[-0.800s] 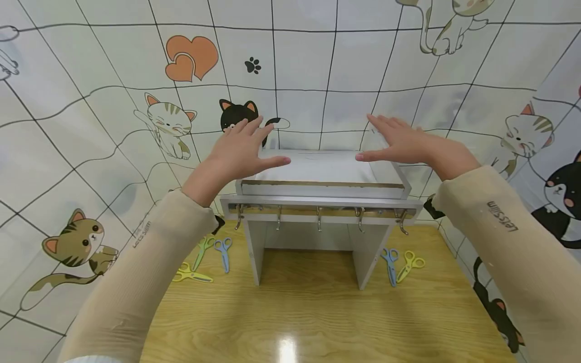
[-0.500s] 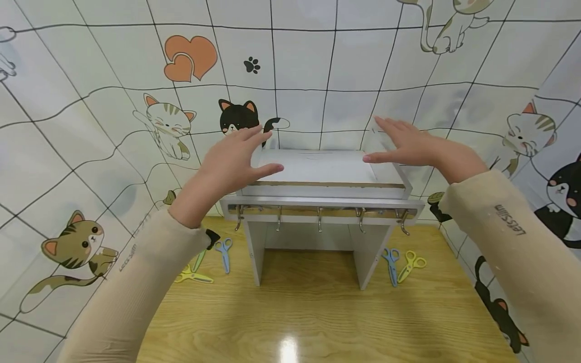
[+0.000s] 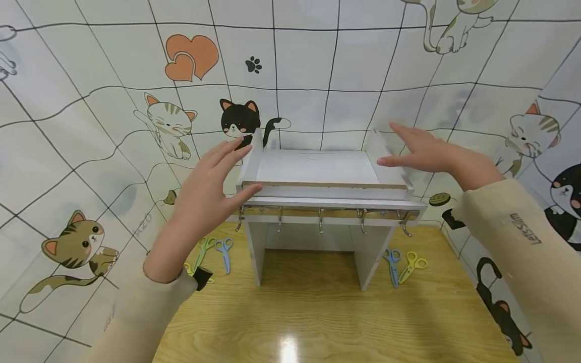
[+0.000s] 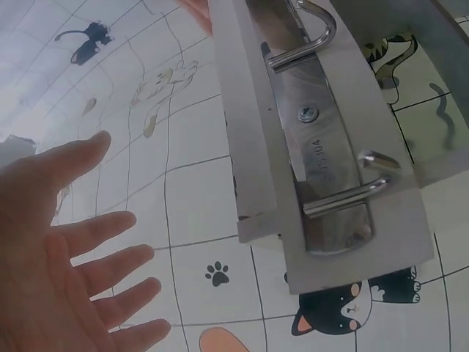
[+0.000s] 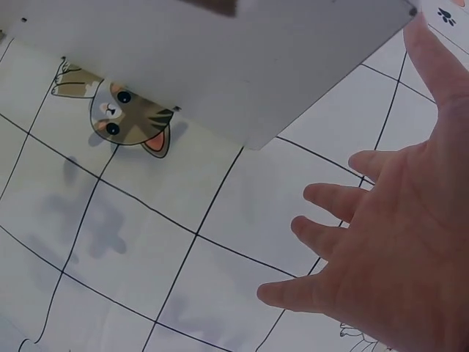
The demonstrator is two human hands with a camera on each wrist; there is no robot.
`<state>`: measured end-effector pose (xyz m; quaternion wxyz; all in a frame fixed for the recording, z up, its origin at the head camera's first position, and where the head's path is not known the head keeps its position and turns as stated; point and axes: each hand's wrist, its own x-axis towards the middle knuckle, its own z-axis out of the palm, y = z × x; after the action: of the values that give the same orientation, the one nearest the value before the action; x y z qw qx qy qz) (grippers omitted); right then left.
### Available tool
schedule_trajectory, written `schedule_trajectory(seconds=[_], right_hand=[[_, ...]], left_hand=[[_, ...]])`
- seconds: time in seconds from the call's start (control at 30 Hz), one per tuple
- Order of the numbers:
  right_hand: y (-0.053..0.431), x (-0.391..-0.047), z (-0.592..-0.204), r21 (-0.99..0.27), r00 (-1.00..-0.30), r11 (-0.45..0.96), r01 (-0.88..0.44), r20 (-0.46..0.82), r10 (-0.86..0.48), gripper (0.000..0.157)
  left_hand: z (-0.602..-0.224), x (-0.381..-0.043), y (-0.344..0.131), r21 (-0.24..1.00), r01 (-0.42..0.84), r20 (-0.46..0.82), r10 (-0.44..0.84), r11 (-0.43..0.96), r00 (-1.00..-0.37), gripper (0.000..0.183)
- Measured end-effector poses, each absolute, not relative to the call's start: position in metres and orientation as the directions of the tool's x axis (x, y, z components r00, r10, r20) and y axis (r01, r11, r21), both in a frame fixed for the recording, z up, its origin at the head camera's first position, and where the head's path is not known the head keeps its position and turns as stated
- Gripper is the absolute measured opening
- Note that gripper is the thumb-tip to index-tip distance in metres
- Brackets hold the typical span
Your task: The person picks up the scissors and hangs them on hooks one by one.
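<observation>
Cat-print wall covering filled the back and sides of my head view; wood-grain table below. White hook shelf, the piece in play, stood upright on the table's far side, mid-frame, with its upper tray facing up and its hook rail along the front. Both hands were wide, fingers spread, holding nothing. Left hand hung off the shelf's left end; the left wrist view showed a plain gap. Right hand was up by the right end; its wrist view put the thumb right at a board corner, and I couldn't call touching or just apart. In the head view I had the left lower in frame than the right. My read: for any decent hold, level the hands first, then meet both ends together, palms flat, so the shelf wouldn't skew. Craft scissors lay flat beside its legs: green, blue and a mostly hidden yellow pair left; blue and yellow right. I'd have kept the legs off those. Smallest snag: five metal hooks jutting forward, so I wanted fingers and cuffs outboard of them.
</observation>
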<state>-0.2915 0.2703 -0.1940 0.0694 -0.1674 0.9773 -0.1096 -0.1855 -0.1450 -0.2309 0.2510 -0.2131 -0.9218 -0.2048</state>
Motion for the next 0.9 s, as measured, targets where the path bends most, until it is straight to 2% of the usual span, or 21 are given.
schedule_trajectory(seconds=[0.13,0.27,0.47,0.9], right_hand=[[0.277,-0.293,-0.199,-0.238,-0.937,0.922,-0.305,-0.098,-0.335,0.106],[0.284,-0.293,-0.204,-0.256,-0.938,0.919,-0.3,-0.097,-0.333,0.105],[0.295,-0.294,-0.213,-0.274,-0.94,0.916,-0.293,-0.096,-0.329,0.103],[0.309,-0.297,-0.224,-0.319,-0.948,0.91,-0.265,-0.086,-0.306,0.096]], left_hand=[[-0.248,-0.174,-0.159,0.358,0.484,0.604,0.198,0.799,-0.772,0.068],[-0.266,-0.165,-0.171,0.443,0.456,0.602,0.121,0.772,-0.79,0.067],[-0.301,-0.164,-0.184,0.538,0.391,0.539,0.052,0.747,-0.841,0.072],[-0.372,-0.174,-0.184,0.647,0.254,0.377,-0.012,0.719,-0.926,0.079]])
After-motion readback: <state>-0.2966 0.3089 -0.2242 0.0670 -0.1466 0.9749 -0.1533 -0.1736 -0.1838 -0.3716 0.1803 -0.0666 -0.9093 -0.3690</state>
